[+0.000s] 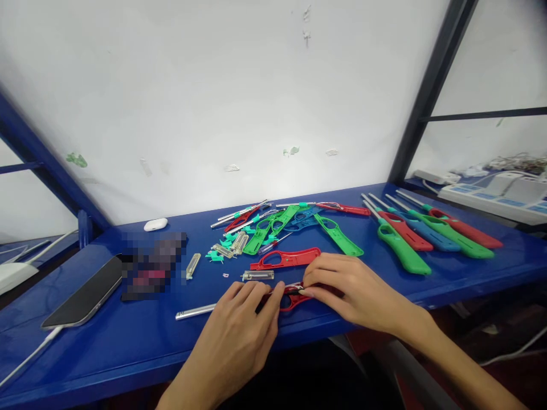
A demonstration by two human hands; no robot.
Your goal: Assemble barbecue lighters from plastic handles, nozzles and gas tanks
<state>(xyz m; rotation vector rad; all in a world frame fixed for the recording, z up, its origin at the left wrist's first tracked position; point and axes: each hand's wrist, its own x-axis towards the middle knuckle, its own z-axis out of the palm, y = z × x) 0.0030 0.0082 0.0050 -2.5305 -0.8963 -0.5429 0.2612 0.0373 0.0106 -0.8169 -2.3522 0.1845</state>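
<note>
Blue workbench [128,341], near edge toward the viewer, white wall [213,85] behind.

1. Left hand [239,324]: at the bench's near edge, fingers curled down and closed on the left end of a red lighter handle [290,299].
2. Right hand [350,287]: fingertips pinched on the same handle's upper right edge, the palm covering its far end.
3. Red lighter handle: flat on the bench between the two hands, gripped by both. A metal tube [194,311] runs out leftward from under the left hand.
4. Clear tank piece [257,275]: just beyond the left fingers, lying free.
5. Loose red shell [286,259]: just behind it, untouched.
6. Phone [88,293]: far left, screen dark, with a white cable [25,359] plugged in.
7. Pixelated patch [151,265]: beside the phone; nothing legible.
8. Second clear piece [193,265]: right of that patch.
9. Heap of green, blue and red shells [273,225] with tubes: mid-bench.
10. Row of whole lighters [423,236], green, red and blue: right side, laid side by side.
11. White earbud case [155,224]: by the wall.
12. White power strips [491,199]: far right, past the dark upright.
</note>
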